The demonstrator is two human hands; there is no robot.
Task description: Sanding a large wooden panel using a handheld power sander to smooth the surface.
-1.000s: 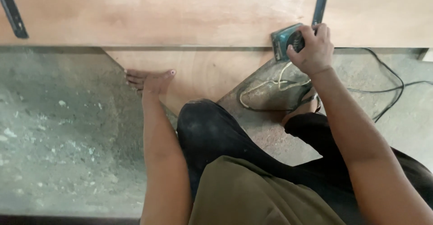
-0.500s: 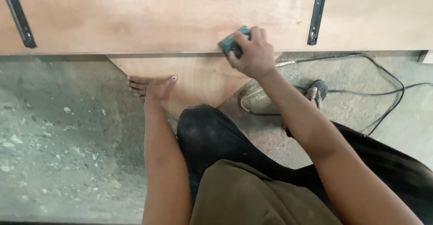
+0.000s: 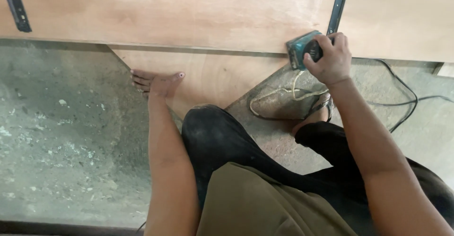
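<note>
While the left hand point(image 3: 158, 83) stays flat on the lower plywood piece point(image 3: 215, 77), the right hand point(image 3: 331, 58), clamped on the teal sander point(image 3: 299, 49), has swept back right along the upper board's edge point(image 3: 198, 46), another sanding pass.

Sander point(image 3: 300, 49) mostly under right hand point(image 3: 329, 58)

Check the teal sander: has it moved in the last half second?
Yes. The teal sander in the right hand slid right along the plywood edge, reaching the black rail.
</note>
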